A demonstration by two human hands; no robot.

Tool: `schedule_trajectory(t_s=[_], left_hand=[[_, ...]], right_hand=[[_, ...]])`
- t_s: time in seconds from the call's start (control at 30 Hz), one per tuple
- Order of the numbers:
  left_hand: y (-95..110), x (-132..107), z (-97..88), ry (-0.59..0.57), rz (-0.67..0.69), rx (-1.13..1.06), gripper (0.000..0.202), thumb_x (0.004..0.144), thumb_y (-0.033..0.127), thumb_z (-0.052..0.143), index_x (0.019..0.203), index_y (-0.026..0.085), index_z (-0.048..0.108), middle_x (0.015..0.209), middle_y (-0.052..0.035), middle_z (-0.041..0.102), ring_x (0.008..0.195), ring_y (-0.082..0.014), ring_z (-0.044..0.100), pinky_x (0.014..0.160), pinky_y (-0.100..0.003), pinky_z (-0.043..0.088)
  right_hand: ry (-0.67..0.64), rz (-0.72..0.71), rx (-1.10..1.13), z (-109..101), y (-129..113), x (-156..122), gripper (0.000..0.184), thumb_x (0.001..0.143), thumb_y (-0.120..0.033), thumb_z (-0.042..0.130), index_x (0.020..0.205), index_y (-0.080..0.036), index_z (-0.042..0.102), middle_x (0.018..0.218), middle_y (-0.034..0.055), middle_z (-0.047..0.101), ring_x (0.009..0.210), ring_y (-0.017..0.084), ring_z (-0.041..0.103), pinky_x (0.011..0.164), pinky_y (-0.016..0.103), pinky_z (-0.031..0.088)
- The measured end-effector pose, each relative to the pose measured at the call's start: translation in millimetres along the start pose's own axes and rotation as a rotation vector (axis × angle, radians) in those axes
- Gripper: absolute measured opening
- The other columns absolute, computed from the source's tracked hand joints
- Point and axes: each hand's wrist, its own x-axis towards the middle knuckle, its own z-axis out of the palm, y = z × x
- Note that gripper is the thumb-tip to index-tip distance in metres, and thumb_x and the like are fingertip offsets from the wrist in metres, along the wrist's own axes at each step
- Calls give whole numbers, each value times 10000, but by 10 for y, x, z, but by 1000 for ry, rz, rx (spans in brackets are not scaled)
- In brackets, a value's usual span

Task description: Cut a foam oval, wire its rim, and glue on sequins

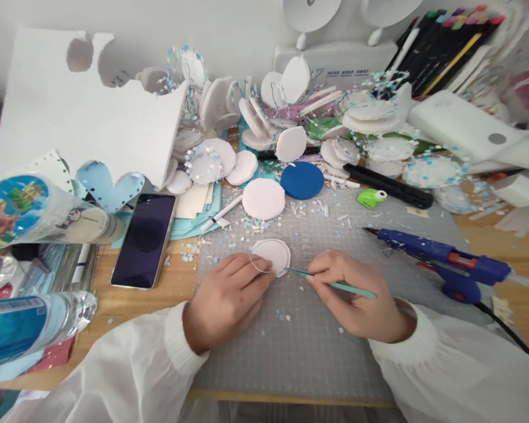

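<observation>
Near the middle of the grey cutting mat, a small white foam disc with a rough-cut edge lies with a thin wire loop over it. My left hand holds the disc by its lower left edge, fingertips pressed on its face; the thumb is mostly hidden. My right hand grips slim teal tweezers like a pen. Their points reach the disc's lower right edge, close to my left fingertips. Tiny blue and white star pieces are scattered about.
A blue glue gun lies at right, its cord trailing forward. Behind are a blue disc, a green punch, a black cutter and heaped foam discs. A phone and a bottle lie left.
</observation>
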Motion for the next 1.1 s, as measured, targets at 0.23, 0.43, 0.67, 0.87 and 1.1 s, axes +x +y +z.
schedule_trajectory(t_s=[0.23, 0.43, 0.67, 0.87, 1.1], left_hand=[[-5, 8, -5, 52, -17, 5, 254, 845, 56, 499, 1051, 117, 633, 1041, -101, 699, 1012, -214, 616, 895, -373, 529], [-21, -19, 23, 54, -36, -53, 266, 845, 40, 479, 1049, 138, 620, 1056, -94, 685, 1055, -207, 586, 927, -366, 505], [0, -5, -13, -107, -101, -116, 432, 798, 58, 474, 1201, 169, 582, 1140, -123, 578, 1084, -268, 512, 927, -465, 458], [24, 21, -47, -128, -34, -55, 426, 791, 79, 485, 1197, 145, 594, 1129, -137, 569, 1078, -291, 492, 906, -483, 460], [32, 13, -18, -107, -36, -34, 408, 810, 79, 509, 1205, 141, 588, 1133, -118, 614, 1092, -276, 523, 919, -452, 468]], right_hand=[[46, 114, 93, -32, -1, -7, 173, 827, -48, 540, 838, -214, 490, 789, 16, 558, 669, 128, 548, 592, 280, 431], [35, 97, 24, -31, 17, 17, 181, 827, -45, 542, 829, -216, 484, 800, 19, 568, 687, 132, 549, 614, 285, 433], [21, 53, -45, -28, 1, 39, 153, 836, -73, 530, 807, -221, 504, 778, 27, 580, 708, 154, 568, 631, 304, 451], [42, 58, -64, -22, 1, 47, 128, 853, -114, 530, 803, -229, 503, 772, 28, 597, 699, 158, 582, 614, 300, 467], [37, 55, -38, -14, 4, 49, 148, 843, -85, 533, 810, -225, 499, 772, 25, 585, 708, 153, 578, 634, 304, 466]])
